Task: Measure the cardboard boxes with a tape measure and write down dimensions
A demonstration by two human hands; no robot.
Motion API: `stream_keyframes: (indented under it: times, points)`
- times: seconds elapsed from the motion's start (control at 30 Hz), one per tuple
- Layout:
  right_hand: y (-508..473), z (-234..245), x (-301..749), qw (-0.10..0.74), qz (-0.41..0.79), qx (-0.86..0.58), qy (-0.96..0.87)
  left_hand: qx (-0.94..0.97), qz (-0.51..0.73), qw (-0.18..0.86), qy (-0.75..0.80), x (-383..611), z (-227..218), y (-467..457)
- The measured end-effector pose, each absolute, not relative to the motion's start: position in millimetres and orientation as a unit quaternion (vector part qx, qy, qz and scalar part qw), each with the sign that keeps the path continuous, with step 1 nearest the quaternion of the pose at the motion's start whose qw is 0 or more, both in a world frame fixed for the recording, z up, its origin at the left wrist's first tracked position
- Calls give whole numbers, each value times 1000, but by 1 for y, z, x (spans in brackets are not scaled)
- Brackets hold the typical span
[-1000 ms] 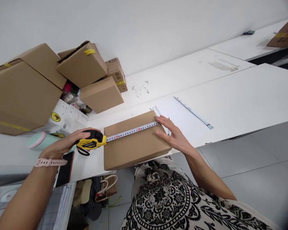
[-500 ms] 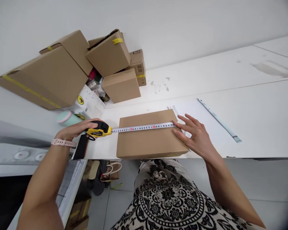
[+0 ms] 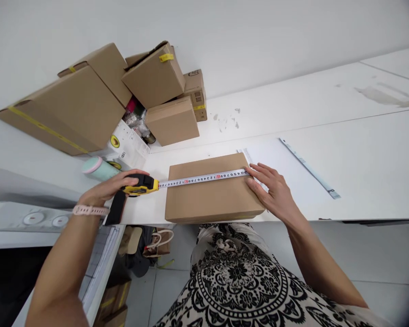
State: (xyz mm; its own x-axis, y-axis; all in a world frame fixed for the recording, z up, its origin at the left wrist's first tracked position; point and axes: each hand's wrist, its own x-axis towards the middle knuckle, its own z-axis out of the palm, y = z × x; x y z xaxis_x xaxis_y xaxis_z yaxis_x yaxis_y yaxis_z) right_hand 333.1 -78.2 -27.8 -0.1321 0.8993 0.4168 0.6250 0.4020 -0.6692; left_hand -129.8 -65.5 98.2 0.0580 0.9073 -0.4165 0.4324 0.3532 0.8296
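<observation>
A flat brown cardboard box lies at the near edge of a white table. My left hand is closed round a yellow and black tape measure case, just left of the box. Its white blade runs across the box top to the right edge. My right hand rests against that right edge, fingers stretched out, with the fingertips pinning the blade's end.
Several brown cardboard boxes are piled against the wall at the back left, with small items and a white carton below them. A mint bottle lies near my left hand. A white sheet and ruler lie right of the box.
The view has swung since a second ago. The tape stays stretched over the box; my right hand has settled closer on the box's right edge, and the blade shifted slightly toward the far side.
</observation>
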Motion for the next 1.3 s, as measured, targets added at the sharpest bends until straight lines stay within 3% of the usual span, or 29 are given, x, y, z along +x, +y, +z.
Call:
stream_keyframes:
  times: [0.13,0.27,0.37,0.5,0.77,0.97,1.3]
  points:
    - [-104,-18,340,438,184,-460,-750,442,337,515,652,-111,92,-116]
    - [-118,-33,334,410,102,-403,-811,315,512,551,578,-88,67,-176]
    - [-106,-53,311,408,34,-404,-818,265,539,620,505,-60,41,-208]
    - [-68,-63,273,426,6,-460,-779,244,515,683,457,-14,12,-229]
    - [28,-32,278,543,168,-482,-667,247,368,760,475,33,23,-221]
    - [83,-20,286,496,211,-484,-690,245,255,736,577,32,49,-193]
    - [110,-23,286,439,243,-452,-737,263,213,662,669,23,66,-184]
